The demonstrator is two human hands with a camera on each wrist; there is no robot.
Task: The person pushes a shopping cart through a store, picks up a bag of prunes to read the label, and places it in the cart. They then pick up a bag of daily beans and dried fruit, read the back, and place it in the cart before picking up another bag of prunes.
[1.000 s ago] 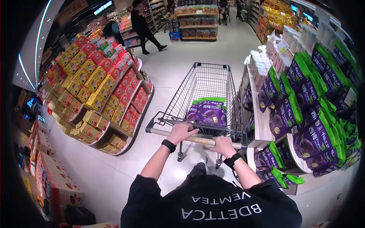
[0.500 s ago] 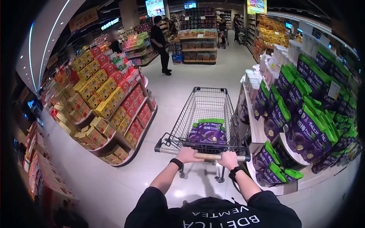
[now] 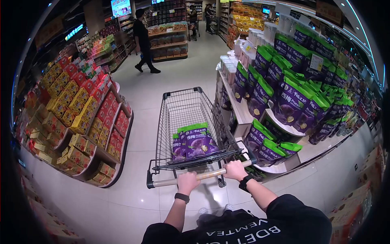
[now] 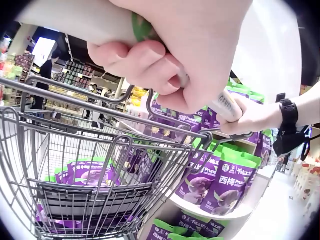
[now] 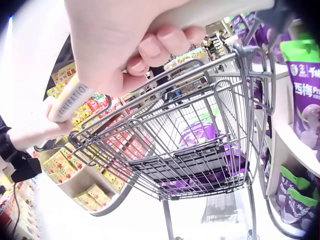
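Observation:
Both hands grip the cart's handle bar (image 3: pixel 211 174) in the head view, the left hand (image 3: pixel 188 182) near its middle and the right hand (image 3: pixel 236 170) close to its right end. Curled fingers of the left hand (image 4: pixel 165 55) wrap the bar in the left wrist view; the right hand (image 5: pixel 135 45) does likewise in the right wrist view. Beyond the bar is the wire shopping cart (image 3: pixel 185 101), with several purple and green prune bags (image 3: pixel 199 144) lying in the end of its basket nearest the hands.
At the right, a curved shelf (image 3: pixel 239 110) holds many prune bags, close beside the cart. Stacked yellow and red boxes (image 3: pixel 77 105) fill a display on the left. Pale tiled floor (image 3: pixel 142 93) runs between them. A person in black (image 3: pixel 143 40) walks ahead, near another shelf (image 3: pixel 168 40).
The view has swung right, so shelves and cart appear further left. The cart now sits at an angle, and the left hand has turned on the bar. The person in black has changed stance, legs now apart.

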